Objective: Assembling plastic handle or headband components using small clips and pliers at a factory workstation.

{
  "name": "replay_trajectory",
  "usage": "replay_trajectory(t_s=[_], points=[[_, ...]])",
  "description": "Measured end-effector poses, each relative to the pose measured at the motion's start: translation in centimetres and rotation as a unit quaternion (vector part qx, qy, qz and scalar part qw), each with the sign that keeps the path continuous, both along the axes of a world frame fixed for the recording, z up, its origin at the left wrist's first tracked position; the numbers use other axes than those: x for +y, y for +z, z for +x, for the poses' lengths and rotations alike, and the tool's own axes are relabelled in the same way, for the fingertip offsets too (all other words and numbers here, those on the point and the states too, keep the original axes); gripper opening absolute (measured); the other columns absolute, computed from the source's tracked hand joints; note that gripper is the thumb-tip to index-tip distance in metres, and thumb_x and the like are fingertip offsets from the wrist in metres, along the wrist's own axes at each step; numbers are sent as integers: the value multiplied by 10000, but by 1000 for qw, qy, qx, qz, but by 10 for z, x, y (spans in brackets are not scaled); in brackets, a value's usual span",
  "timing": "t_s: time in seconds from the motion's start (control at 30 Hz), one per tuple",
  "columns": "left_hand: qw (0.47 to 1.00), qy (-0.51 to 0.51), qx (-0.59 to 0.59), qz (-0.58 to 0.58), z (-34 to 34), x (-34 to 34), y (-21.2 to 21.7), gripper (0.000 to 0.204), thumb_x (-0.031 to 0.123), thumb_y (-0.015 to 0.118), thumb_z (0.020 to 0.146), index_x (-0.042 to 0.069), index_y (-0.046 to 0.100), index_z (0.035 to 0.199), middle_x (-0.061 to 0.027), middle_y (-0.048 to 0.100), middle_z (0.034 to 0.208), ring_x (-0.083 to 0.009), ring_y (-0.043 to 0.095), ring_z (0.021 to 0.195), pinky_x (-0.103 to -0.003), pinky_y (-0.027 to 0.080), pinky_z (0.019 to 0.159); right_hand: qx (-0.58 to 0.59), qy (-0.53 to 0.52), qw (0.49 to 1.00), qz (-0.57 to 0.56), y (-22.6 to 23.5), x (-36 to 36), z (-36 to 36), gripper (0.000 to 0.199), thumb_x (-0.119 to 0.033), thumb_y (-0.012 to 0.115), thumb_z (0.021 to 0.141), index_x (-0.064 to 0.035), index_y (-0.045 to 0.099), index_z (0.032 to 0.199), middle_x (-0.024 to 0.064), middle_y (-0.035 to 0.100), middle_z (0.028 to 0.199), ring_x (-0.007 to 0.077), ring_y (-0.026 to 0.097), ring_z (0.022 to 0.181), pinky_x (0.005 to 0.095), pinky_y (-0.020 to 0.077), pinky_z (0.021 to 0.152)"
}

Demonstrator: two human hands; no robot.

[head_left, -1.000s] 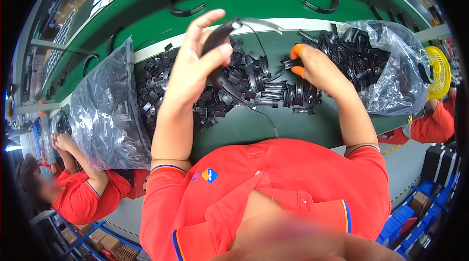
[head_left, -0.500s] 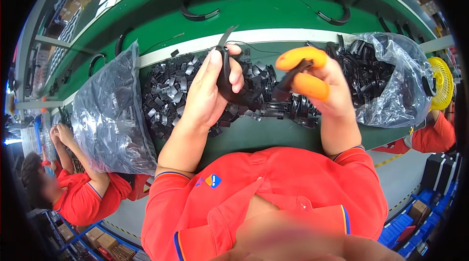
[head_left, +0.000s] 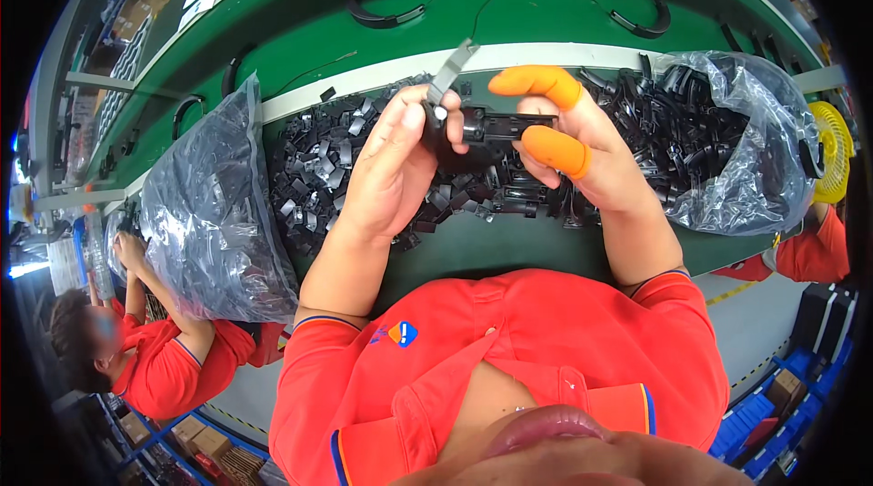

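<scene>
My left hand (head_left: pixel 396 154) is closed around a curved black plastic band (head_left: pixel 436 136). A narrow metallic-looking strip (head_left: pixel 450 70) sticks up from its top, past my thumb. My right hand (head_left: pixel 582 136) wears orange finger cots (head_left: pixel 556 151) on the thumb and index finger. The index finger is stretched out, while a slotted black plastic piece (head_left: pixel 500 126) lies between the thumb and the fingers behind it. This piece meets the band at my left fingertips; whether they are joined I cannot tell. Beneath both hands spreads a pile of small black clips (head_left: pixel 318 168).
More curved black parts (head_left: pixel 627 145) lie at the right, partly in a clear plastic bag (head_left: pixel 750 186). A large plastic bag (head_left: pixel 214 213) stands at left. Curved bands (head_left: pixel 382 18) rest on the green shelf (head_left: pixel 509 18). A co-worker (head_left: pixel 173 350) sits left; a yellow fan (head_left: pixel 829 154) is right.
My right hand has moved slightly left, and its index finger has straightened away from the thumb. The band in my left hand has turned, with its strip now leaning further right.
</scene>
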State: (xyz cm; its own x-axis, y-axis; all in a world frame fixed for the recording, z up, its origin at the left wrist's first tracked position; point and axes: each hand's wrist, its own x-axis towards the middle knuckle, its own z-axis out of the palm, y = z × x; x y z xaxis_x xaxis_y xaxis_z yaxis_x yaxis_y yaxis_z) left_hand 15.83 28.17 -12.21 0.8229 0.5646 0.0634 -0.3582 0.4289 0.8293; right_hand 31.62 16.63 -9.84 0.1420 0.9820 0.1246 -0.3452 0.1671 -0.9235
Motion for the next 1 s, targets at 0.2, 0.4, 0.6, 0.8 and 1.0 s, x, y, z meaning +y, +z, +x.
replay_trajectory(t_s=[0.2,0.4,0.6,0.8,1.0], points=[[997,-45,-12,-67,-1,0,-6,346,314,421,938,37,466,1140,-43,506,744,-134,462,730,-252,380,694,4,-34,999,2,-15,5,4,208,-61,554,835,-9,464,1015,41,493,681,85,429,433,203,346,359],[997,-66,-7,-51,2,-2,-7,359,325,439,930,36,462,1141,-30,509,741,-114,459,700,-240,383,671,51,-27,998,0,-18,7,8,188,-57,555,838,2,487,1003,53,512,615,118,477,432,219,400,381],[997,-52,5,-65,5,-5,-6,367,335,456,920,39,459,1138,-14,511,739,-97,469,679,-225,391,669,81,-47,995,-13,-14,6,-3,217,-70,569,843,22,498,1026,139,620,725,171,591,526,254,475,475],[998,-54,-5,-40,4,-6,-9,395,351,480,906,38,448,1146,-17,516,778,-81,464,685,-205,384,647,60,-96,993,5,-15,7,-7,237,-51,591,825,26,500,1030,146,626,771,172,605,560,240,484,526],[997,-58,34,-28,4,-8,-3,405,341,504,895,38,453,1157,-27,533,880,-76,467,675,-207,386,638,56,-97,994,10,-15,8,-11,236,-42,583,826,32,494,1033,152,626,788,177,612,576,247,492,546]])
